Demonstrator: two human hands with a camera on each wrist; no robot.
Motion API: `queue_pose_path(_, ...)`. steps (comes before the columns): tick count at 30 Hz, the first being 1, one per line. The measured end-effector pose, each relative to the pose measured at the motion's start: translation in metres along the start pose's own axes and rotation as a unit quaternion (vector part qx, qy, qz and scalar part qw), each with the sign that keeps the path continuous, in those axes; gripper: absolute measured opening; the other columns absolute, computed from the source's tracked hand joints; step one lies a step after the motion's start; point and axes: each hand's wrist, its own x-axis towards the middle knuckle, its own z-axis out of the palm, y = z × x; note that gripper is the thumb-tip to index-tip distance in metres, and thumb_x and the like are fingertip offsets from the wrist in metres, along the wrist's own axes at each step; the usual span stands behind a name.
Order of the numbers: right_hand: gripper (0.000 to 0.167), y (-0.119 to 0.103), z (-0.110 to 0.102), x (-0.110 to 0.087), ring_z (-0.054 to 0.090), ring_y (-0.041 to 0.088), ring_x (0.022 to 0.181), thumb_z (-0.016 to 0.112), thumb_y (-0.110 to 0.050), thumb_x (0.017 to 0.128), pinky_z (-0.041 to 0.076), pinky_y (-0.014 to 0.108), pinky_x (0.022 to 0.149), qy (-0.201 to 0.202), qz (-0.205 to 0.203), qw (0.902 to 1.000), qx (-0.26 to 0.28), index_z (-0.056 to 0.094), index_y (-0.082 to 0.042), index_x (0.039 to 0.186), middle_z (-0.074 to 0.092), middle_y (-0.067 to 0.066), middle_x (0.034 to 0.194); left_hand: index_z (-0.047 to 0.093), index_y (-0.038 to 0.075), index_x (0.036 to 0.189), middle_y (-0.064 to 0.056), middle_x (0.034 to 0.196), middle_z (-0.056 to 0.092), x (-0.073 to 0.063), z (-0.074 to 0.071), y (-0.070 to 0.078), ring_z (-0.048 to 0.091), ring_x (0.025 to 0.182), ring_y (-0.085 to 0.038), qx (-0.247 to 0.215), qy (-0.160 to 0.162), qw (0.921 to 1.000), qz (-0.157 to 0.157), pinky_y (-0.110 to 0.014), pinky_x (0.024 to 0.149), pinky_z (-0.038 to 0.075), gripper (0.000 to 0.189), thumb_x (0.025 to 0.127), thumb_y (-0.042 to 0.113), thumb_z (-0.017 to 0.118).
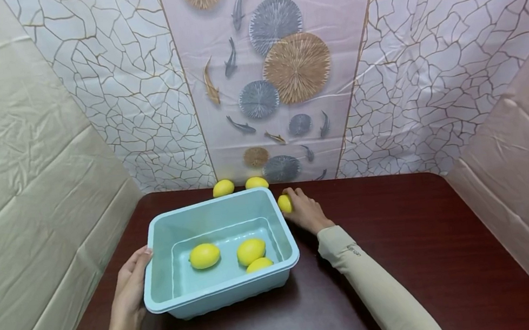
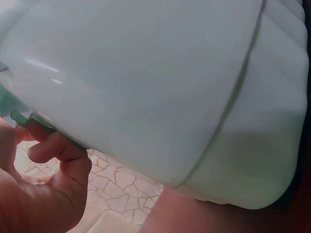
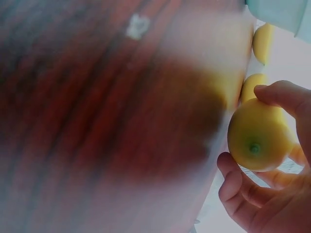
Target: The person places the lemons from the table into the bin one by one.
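A light blue plastic basin sits tilted over the table, its left rim gripped by my left hand. Inside it lie a lemon on the left and two more lemons touching each other on the right. Just past the basin's right rim, my right hand holds another lemon between thumb and fingers. In the left wrist view the basin's outer wall fills most of the picture, with curled fingers at its rim.
Behind the basin, two lemons stand near the far edge of the dark red table. A patterned cloth hangs at the back, and beige cloth walls rise on both sides.
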Motion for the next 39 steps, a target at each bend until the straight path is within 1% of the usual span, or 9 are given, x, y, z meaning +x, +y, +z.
queue_pose_path(5, 0.058, -0.003, -0.001, -0.001, 0.066, 0.035, 0.088, 0.076, -0.034, 0.097, 0.056, 0.049, 0.074, 0.006, 0.002, 1.0000, -0.004, 0.053, -0.013, 0.146, 0.057, 0.015, 0.131, 0.043, 0.002, 0.151, 0.013, 0.102, 0.066, 0.000, 0.000, 0.000, 0.064, 0.092, -0.004, -0.007, -0.003, 1.0000, 0.002, -0.025, 0.075, 0.056, 0.054, 0.112, 0.040, 0.049)
queue_pose_path(12, 0.056, -0.008, -0.005, -0.003, 0.064, 0.032, 0.084, 0.076, -0.037, 0.097, 0.055, 0.046, 0.072, 0.011, 0.000, 0.9999, -0.013, 0.054, -0.014, 0.144, 0.058, 0.014, 0.128, 0.044, 0.002, 0.149, 0.014, 0.102, 0.066, 0.000, 0.000, -0.001, 0.064, 0.092, -0.004, -0.012, -0.004, 0.9999, 0.004, -0.025, 0.075, 0.056, 0.053, 0.112, 0.039, 0.050)
queue_pose_path(19, 0.058, -0.014, -0.014, -0.008, 0.063, 0.030, 0.082, 0.076, -0.037, 0.097, 0.054, 0.045, 0.070, 0.004, -0.006, 1.0000, 0.007, 0.053, -0.014, 0.146, 0.056, 0.013, 0.129, 0.044, 0.003, 0.149, 0.014, 0.101, 0.066, 0.000, 0.000, -0.001, 0.064, 0.091, -0.003, -0.011, -0.003, 0.9999, 0.002, -0.025, 0.073, 0.056, 0.052, 0.112, 0.039, 0.049)
queue_pose_path(23, 0.059, -0.016, -0.018, -0.010, 0.064, 0.031, 0.085, 0.077, -0.035, 0.097, 0.055, 0.046, 0.073, 0.009, -0.016, 0.9996, 0.021, 0.053, -0.014, 0.146, 0.055, 0.015, 0.131, 0.043, 0.002, 0.151, 0.013, 0.103, 0.066, 0.000, 0.000, 0.000, 0.064, 0.093, -0.003, -0.007, -0.003, 1.0000, -0.001, -0.025, 0.075, 0.056, 0.055, 0.112, 0.040, 0.049)
queue_pose_path(29, 0.057, -0.020, -0.025, -0.013, 0.064, 0.032, 0.094, 0.079, -0.033, 0.095, 0.055, 0.049, 0.080, 0.014, -0.016, 0.9986, 0.049, 0.053, -0.017, 0.143, 0.055, 0.016, 0.130, 0.042, 0.002, 0.152, 0.014, 0.103, 0.066, 0.000, 0.000, 0.001, 0.064, 0.093, -0.003, -0.005, -0.003, 1.0000, -0.003, -0.025, 0.076, 0.056, 0.056, 0.112, 0.041, 0.050)
queue_pose_path(34, 0.057, -0.022, -0.028, -0.014, 0.064, 0.032, 0.097, 0.080, -0.033, 0.095, 0.055, 0.050, 0.082, 0.016, -0.019, 0.9979, 0.060, 0.054, -0.018, 0.143, 0.056, 0.016, 0.129, 0.042, 0.003, 0.152, 0.013, 0.104, 0.065, 0.000, 0.000, 0.001, 0.064, 0.094, -0.004, 0.002, 0.000, 1.0000, -0.005, -0.025, 0.076, 0.056, 0.057, 0.111, 0.042, 0.050)
queue_pose_path(39, 0.059, -0.025, -0.033, -0.015, 0.064, 0.032, 0.099, 0.080, -0.034, 0.095, 0.055, 0.050, 0.083, 0.017, -0.020, 0.9977, 0.063, 0.054, -0.015, 0.145, 0.057, 0.016, 0.134, 0.041, 0.003, 0.154, 0.013, 0.105, 0.065, 0.000, 0.000, 0.000, 0.063, 0.095, -0.003, 0.003, 0.000, 0.9999, -0.011, -0.025, 0.077, 0.056, 0.058, 0.111, 0.042, 0.050)
